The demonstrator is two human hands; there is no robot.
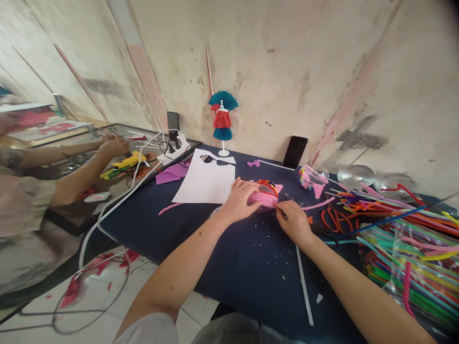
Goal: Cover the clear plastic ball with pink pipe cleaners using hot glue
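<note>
A clear round ball wrapped in pink fuzzy pipe cleaner, with a band of red, yellow and black (265, 195), sits just above the dark blue table (222, 248). My left hand (242, 200) is wrapped round its left side, thumb in front. At its lower right edge, my right hand (294, 222) has its fingers pinched together; whatever is between them is hidden. Beyond stands a similar pink-decorated ball (312, 179). Under my left forearm's far side lies a white paper sheet (204, 179) with dark cut pieces on it.
Bundles of coloured pipe cleaners (412, 258) crowd the right side. A phone (295, 152) leans on the wall near a paper-dress figure (222, 124). A glue stick (304, 286) lies in front. At left, a co-worker's hands (114, 143) are near a yellow glue gun (131, 161) and power strip (174, 149).
</note>
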